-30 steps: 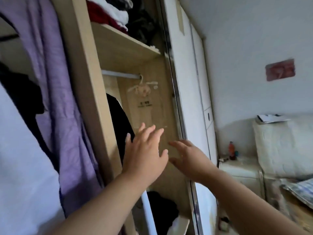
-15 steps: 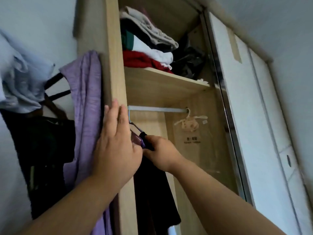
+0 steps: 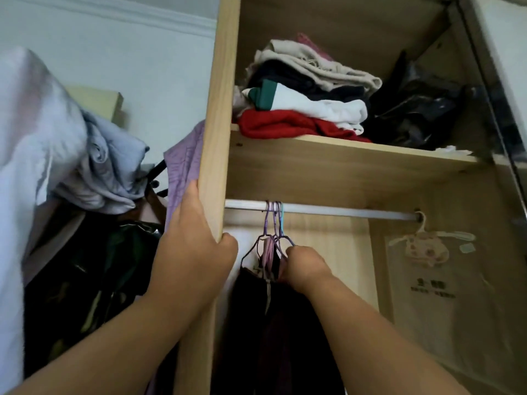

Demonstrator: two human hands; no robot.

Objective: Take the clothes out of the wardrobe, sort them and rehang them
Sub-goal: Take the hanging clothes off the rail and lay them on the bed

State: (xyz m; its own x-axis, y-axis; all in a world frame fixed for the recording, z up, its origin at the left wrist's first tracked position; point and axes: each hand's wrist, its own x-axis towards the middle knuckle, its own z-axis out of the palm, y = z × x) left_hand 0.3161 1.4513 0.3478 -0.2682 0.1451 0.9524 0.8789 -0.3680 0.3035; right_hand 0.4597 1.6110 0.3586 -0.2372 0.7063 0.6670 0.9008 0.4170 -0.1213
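Gripping wardrobe post [image 3: 219, 109]: left hand [image 3: 194, 252]; pinching hangers [image 3: 274, 236]: right hand [image 3: 305, 266], curled tight

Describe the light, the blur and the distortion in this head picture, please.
Head view: dim, soft indoor light; the dark clothes under the rail lose detail in shadow; the pale cloth at far left is blurred; the hangers look fairly sharp; the side panel leans, likely from the wide-angle lens.

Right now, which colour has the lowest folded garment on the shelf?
Red. The lowest folded garment shows best in the head view.
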